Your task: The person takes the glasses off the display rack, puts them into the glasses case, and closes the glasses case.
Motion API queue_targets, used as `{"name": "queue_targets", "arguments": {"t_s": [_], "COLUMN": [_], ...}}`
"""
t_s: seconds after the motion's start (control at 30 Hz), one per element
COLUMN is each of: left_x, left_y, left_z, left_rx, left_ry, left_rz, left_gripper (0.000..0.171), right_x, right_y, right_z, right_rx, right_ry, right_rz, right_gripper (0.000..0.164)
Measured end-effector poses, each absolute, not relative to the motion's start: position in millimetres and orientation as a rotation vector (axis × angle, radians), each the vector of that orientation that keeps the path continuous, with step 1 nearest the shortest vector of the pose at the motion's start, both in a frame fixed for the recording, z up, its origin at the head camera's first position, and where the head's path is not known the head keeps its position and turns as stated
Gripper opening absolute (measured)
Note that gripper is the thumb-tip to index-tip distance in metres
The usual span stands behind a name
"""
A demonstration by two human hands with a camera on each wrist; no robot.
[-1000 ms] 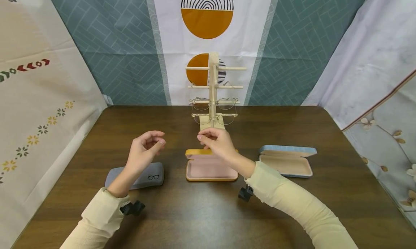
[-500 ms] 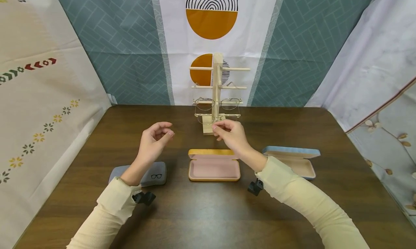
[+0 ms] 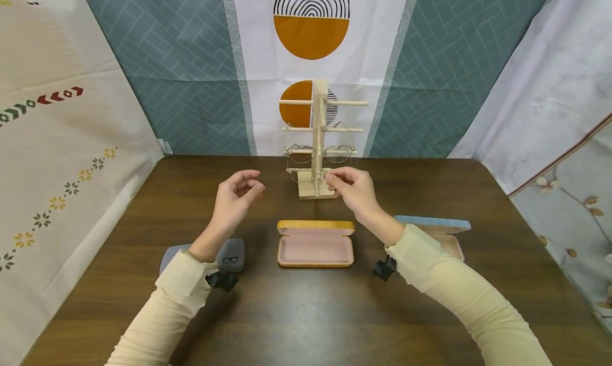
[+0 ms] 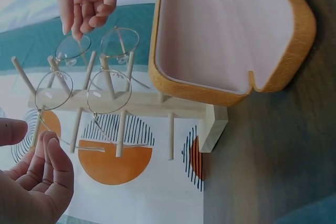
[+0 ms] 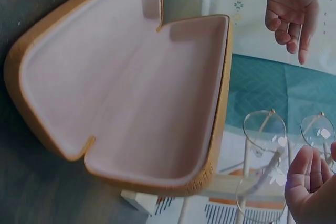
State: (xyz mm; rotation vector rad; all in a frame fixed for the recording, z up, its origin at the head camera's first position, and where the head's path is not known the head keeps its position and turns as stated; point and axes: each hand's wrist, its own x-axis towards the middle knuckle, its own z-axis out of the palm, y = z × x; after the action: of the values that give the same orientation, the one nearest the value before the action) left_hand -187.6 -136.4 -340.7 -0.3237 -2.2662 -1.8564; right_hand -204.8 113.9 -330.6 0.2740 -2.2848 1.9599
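Two pairs of thin-rimmed eyeglasses hang one above the other on a wooden rack. The upper pair shows both lenses; the lower pair is partly covered by my right hand in the head view. That hand's fingertips are right by the lower pair's right side, thumb and fingers bent with a gap in the right wrist view. My left hand hovers left of the rack, thumb and bent fingers apart, holding nothing. Below the hands, a yellow glasses case lies open, its pink lining bare.
A closed grey-blue case with a glasses print lies at left, partly under my left forearm. An open light-blue case stands at right behind my right sleeve. Patterned cloths hang behind and beside the wooden table.
Both hands have moved forward toward the rack, and the right hand has also shifted right, uncovering the yellow case. The view has turned slightly. The glasses and cases stay in place.
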Motion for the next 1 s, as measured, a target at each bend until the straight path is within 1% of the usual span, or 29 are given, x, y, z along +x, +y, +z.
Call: {"name": "queue_targets", "arguments": {"t_s": [0.3,0.67,1.0], "left_x": [-198,-210,-218], "left_y": [-129,-124,-116], "left_z": [-335,-330,-319], "left_rx": [-0.353,-0.363,-0.344], "left_ry": [-2.253,-2.241,-2.240], "left_rz": [-1.862,-1.871,-1.883], "left_gripper": [0.032,0.039,0.040], "right_x": [-210,-219,-229], "right_y": [128,143,153], "right_z": [-326,-318,-310], "right_rx": [0.211,0.147,0.094], "right_ry": [-2.242,-2.150,-2.131], "right_rz": [1.945,1.940,1.920], "right_gripper": [0.025,0.025,0.022]}}
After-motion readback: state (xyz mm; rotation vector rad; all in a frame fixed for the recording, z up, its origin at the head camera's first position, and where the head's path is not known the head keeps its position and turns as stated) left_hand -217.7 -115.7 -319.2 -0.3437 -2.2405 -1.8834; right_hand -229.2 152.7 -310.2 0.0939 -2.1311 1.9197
